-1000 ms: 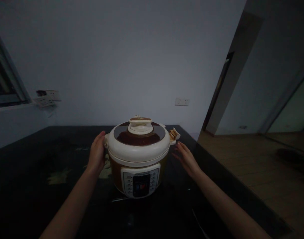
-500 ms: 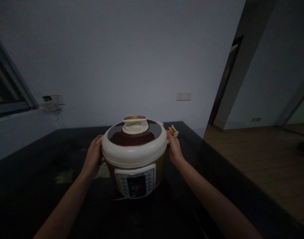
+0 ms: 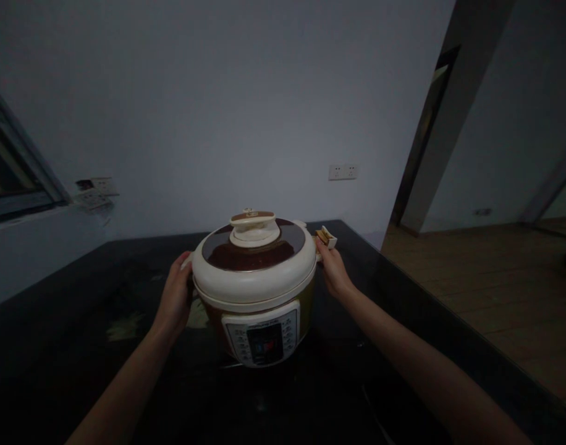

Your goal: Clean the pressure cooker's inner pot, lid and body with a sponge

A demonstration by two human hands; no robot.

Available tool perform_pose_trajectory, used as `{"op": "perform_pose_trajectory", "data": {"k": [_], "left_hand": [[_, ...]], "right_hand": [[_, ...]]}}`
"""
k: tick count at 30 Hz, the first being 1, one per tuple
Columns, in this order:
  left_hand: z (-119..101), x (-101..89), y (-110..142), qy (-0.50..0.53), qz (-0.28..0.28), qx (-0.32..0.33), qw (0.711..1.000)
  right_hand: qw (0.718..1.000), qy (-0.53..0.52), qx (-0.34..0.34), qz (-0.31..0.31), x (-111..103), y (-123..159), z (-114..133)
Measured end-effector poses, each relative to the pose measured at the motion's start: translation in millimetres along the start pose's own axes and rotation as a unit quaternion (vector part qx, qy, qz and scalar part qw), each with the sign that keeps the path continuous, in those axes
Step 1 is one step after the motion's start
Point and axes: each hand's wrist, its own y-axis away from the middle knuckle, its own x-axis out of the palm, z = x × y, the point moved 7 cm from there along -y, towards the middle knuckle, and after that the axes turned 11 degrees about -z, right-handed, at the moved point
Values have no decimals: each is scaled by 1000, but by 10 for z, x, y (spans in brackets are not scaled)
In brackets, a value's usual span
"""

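An electric pressure cooker (image 3: 253,284) with a cream rim, a dark reddish lid top and a raised lid handle (image 3: 253,228) is on the black table. Its control panel (image 3: 264,343) faces me, turned a little to the right. At the left side, my left hand (image 3: 174,296) is closed round a side handle, with its fingertips partly hidden behind. My right hand (image 3: 333,272) grips the opposite side by the right handle. Just above those fingers a small cream and brown open piece (image 3: 327,237) sticks out.
The glossy black table (image 3: 139,395) runs back to a pale wall with a double socket (image 3: 343,172). Another socket (image 3: 104,185) with loose fittings is near the window at left. Wooden floor (image 3: 473,278) lies beyond the table's right edge.
The cooker has turned slightly, its control panel swinging to the right. My right hand and the handle have shifted a little right; my left hand keeps its hold.
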Motion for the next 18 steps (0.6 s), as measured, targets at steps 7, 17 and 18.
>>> {"op": "perform_pose_trajectory", "data": {"k": [7,17,18], "left_hand": [[35,204,148,5,16,-3,1000],[157,585,317,16,26,7,1000],[158,601,331,18,25,9,999]], "right_hand": [[1000,9,-14,-22,-245,-90,57],[998,18,-29,-52,-669,-289,236],[998,19,-31,-54,-686,-305,238]]}}
